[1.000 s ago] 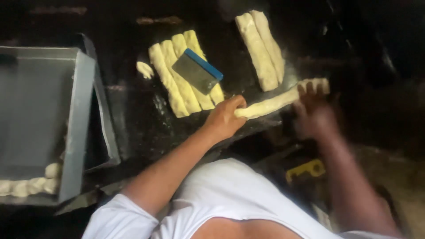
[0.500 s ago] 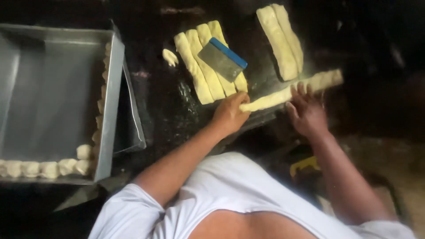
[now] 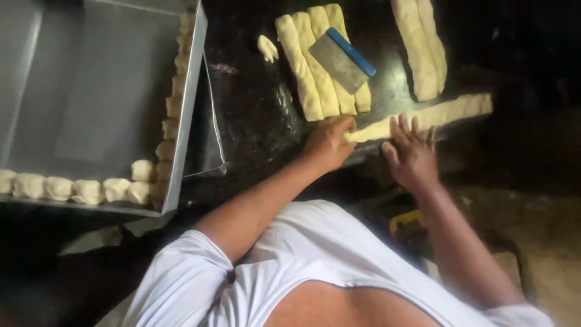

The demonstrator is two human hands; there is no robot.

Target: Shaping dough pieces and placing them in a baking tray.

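The long dough rope (image 3: 423,116) lies along the near edge of the dark bench (image 3: 254,121), slanting up toward the right. The left hand (image 3: 330,140) is closed on its left end, fingers curled and pinching the tip; the right hand (image 3: 411,151) rests flat on its middle, fingers spread and pressing down. Judged by its sag and uneven width, the rope is soft, light and easily stretched or torn, likely slightly tacky; it is best supported along its length or gripped gently near an end, never lifted by one point. Count: one rope in hand; four dough strips (image 3: 318,60) side by side at the bench's middle, with one metal scraper (image 3: 341,59), blue-handled, lying across them; two more strips (image 3: 422,45) toward the far right; one small dough scrap (image 3: 266,48) near the far edge. One grey metal tray (image 3: 91,91) stands at the left end, holding small dough pieces (image 3: 72,189) along its near and right walls; the exact number cannot be told.
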